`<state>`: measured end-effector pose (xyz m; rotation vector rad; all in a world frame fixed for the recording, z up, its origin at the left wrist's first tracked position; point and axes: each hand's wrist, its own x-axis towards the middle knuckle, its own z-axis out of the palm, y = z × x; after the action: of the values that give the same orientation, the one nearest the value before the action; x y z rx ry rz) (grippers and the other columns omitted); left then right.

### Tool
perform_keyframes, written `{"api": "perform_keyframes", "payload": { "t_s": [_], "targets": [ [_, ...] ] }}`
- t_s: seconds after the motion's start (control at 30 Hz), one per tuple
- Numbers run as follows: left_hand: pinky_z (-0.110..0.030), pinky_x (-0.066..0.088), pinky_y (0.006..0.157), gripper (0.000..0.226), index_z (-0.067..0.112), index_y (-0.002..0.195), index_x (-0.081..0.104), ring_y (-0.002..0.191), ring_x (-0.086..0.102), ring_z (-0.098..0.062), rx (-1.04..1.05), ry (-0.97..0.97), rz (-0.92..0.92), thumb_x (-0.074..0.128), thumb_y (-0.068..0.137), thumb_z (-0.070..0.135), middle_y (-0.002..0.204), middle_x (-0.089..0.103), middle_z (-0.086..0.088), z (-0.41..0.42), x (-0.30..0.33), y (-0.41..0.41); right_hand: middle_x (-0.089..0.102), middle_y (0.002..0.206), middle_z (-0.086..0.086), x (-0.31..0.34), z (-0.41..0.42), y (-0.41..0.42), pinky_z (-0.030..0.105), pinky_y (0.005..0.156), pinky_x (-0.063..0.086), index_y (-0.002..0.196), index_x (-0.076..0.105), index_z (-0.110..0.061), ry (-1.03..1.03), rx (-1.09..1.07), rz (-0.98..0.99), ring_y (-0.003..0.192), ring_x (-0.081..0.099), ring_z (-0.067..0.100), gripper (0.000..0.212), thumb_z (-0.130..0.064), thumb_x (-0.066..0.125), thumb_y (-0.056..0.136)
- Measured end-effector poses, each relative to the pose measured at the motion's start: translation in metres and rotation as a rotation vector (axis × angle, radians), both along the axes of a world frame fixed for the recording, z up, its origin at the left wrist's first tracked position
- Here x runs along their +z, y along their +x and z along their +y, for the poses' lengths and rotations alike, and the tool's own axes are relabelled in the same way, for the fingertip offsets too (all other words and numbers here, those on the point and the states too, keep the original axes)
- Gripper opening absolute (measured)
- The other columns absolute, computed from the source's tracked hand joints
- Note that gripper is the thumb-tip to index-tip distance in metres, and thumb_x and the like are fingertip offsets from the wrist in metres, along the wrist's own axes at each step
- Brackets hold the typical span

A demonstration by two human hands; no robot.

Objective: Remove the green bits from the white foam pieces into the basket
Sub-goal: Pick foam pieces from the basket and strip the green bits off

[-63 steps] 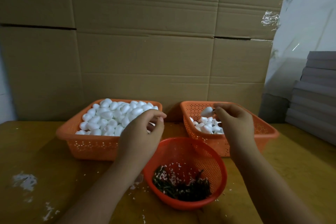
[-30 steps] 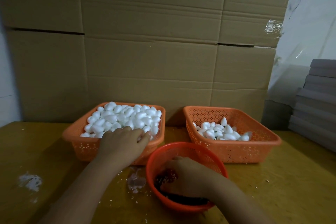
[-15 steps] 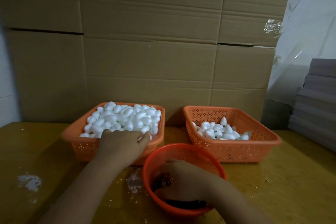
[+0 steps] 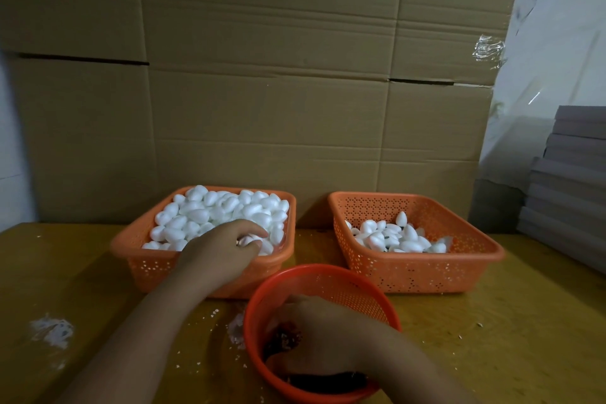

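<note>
Foam sorting under way at a yellow table

White foam pieces heap the left orange tray; fewer lie in the right one. Dark green bits line the round red basket in front.

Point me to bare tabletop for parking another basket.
Bare: table right of the round basket, in front of the right square basket; also the near-left corner around the white smear. Crowded: centre, where left hand, right hand and the full basket bunch.

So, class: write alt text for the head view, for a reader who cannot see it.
A person's left hand grips a white foam piece in a full orange basket; the right hand reaches into a round red basket of dark bits.
</note>
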<state>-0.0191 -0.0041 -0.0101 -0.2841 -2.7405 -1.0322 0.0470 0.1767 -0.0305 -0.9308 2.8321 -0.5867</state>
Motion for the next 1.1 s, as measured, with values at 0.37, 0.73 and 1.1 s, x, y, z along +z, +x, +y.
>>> {"api": "perform_keyframes", "payload": {
  "t_s": [0.37,0.73,1.1],
  "targets": [
    [-0.017,0.052,0.077,0.018,0.02,0.105,0.067,0.092,0.07,-0.006,-0.357,0.769,-0.057,0.061,0.093,0.008,0.102,0.075,0.004,0.07,-0.001,0.041,0.061,0.129,-0.002,0.004,-0.002,0.004,0.037,0.104,0.043,0.119,0.066,-0.021,-0.039,0.021,-0.015,0.118,0.054,0.015,0.034,-0.027,0.067,0.086],
    [-0.021,0.047,0.051,0.02,0.013,0.097,0.066,0.055,0.056,-0.009,-0.249,1.06,-0.187,0.054,0.097,0.029,0.07,0.068,-0.001,0.077,-0.015,0.032,0.06,0.127,0.003,-0.001,0.001,-0.001,0.039,0.101,0.045,0.116,0.067,-0.016,-0.077,0.02,0.0,0.115,0.055,0.018,0.029,-0.025,0.067,0.088],
    [-0.02,0.052,0.059,0.026,0.021,0.114,0.06,0.07,0.069,-0.014,-0.4,0.99,-0.227,0.037,0.105,0.029,0.095,0.076,-0.008,0.075,-0.014,0.037,0.058,0.132,0.006,-0.004,-0.001,-0.001,0.039,0.104,0.042,0.124,0.063,-0.012,-0.064,0.009,0.017,0.122,0.05,0.02,0.035,-0.023,0.063,0.091]
  ]
}}
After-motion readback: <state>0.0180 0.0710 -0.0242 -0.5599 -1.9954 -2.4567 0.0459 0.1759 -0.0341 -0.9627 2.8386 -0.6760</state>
